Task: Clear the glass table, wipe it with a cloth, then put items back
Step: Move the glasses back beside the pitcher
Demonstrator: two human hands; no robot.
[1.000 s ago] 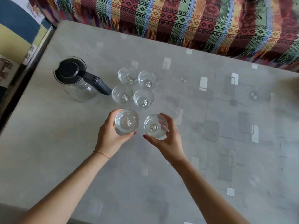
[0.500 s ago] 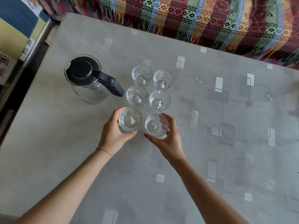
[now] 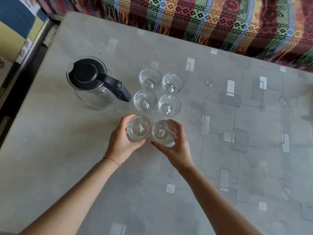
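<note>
My left grip (image 3: 122, 141) curls round one clear tumbler (image 3: 139, 127), my right grip (image 3: 176, 146) round another (image 3: 164, 132) (four more tumblers (image 3: 145, 100) stand just beyond).

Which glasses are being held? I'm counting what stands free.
The two nearest: the left hand grips the near-left glass, the right hand the near-right glass. The four glasses behind, beside the jug, stand untouched.

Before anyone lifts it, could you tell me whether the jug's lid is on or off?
On. The black lid sits over the mouth of the glass jug, inside its rim, joined to the handle.
</note>
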